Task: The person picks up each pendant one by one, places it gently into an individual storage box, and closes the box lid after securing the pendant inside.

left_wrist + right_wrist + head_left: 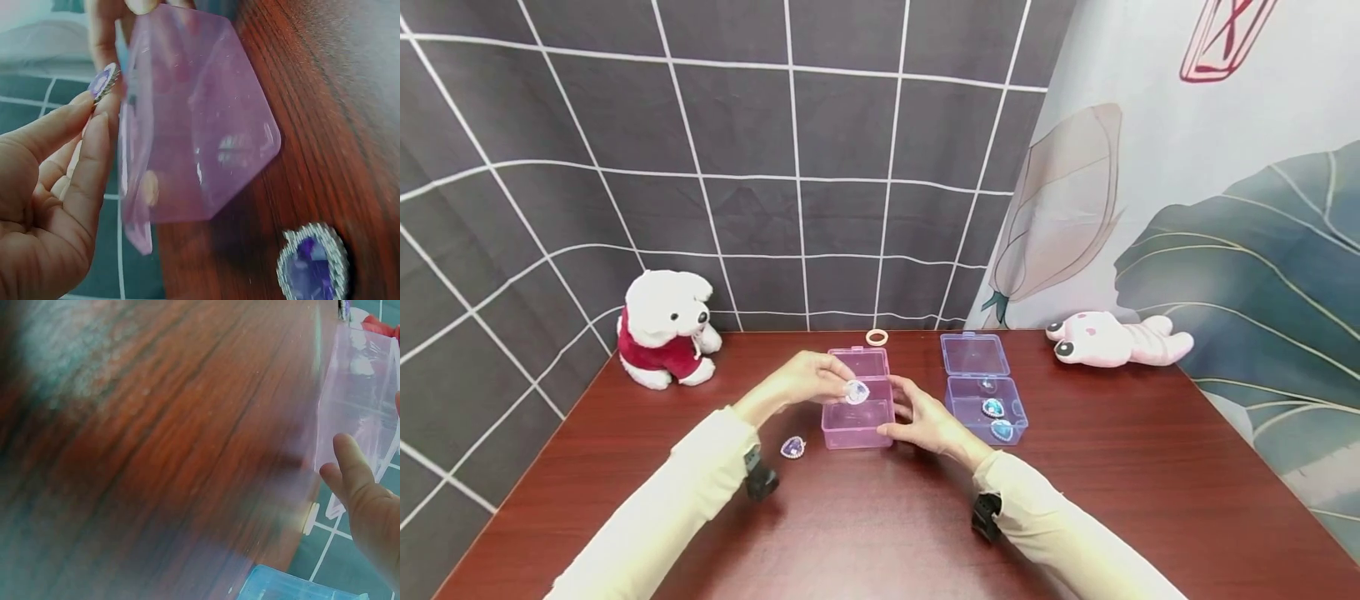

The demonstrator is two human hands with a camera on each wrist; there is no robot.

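Note:
My left hand pinches a purple gem with a silver beaded rim between thumb and fingertips. It holds the gem over the pink clear plastic box, whose lid stands open at the back. On the box's right side rests my right hand, thumb by the front corner and fingers along the wall near the rim. A second purple gem, also silver-rimmed, lies on the table left of the box; the left wrist view shows this gem close up.
To the right stands an open blue clear box with several blue gems inside. A pale ring lies behind the pink box. A white plush bear sits at back left, and a pink plush toy lies at back right on the brown table.

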